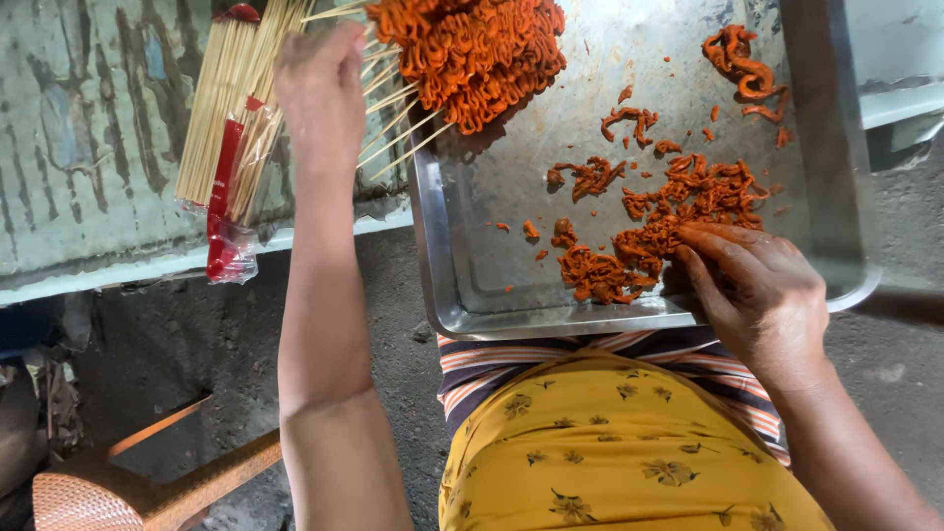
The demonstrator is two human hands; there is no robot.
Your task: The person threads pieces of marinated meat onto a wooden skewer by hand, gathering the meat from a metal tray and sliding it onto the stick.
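- While I watch through the head camera, I see the right hand (762, 295) resting at the near right corner of the metal tray (492, 285), its fingers (713, 251) pressed down into a loose heap of orange-red curly strips (639, 246).
- That right grip looks curled together on some of the strips, though the fingertips are buried in the heap, so I cannot tell for sure how much it pinches.
- The left hand (320, 88) is raised at the far left edge of the tray, back of the hand toward me; its grip is closed around a fan of thin wooden skewers (393, 133).
- The skewers in that hand run out to the right and carry a dense mass of threaded strips (472, 49), which hangs over the tray's far left corner.
- Smaller clumps and crumbs of the same orange-red stuff lie scattered on the bare tray floor, with one twisted piece (742, 64) well apart near the far right wall.
- The tray sits across the person's lap, over a striped cloth (511, 359) and a yellow flowered garment (610, 452).
- Left of the tray, on a worn greenish surface (88, 147), lie bundles of unused skewers (221, 98), partly in a clear wrapper with a red band (224, 197).
- At the lower left, a wooden chair frame (147, 492) stands on the grey floor.
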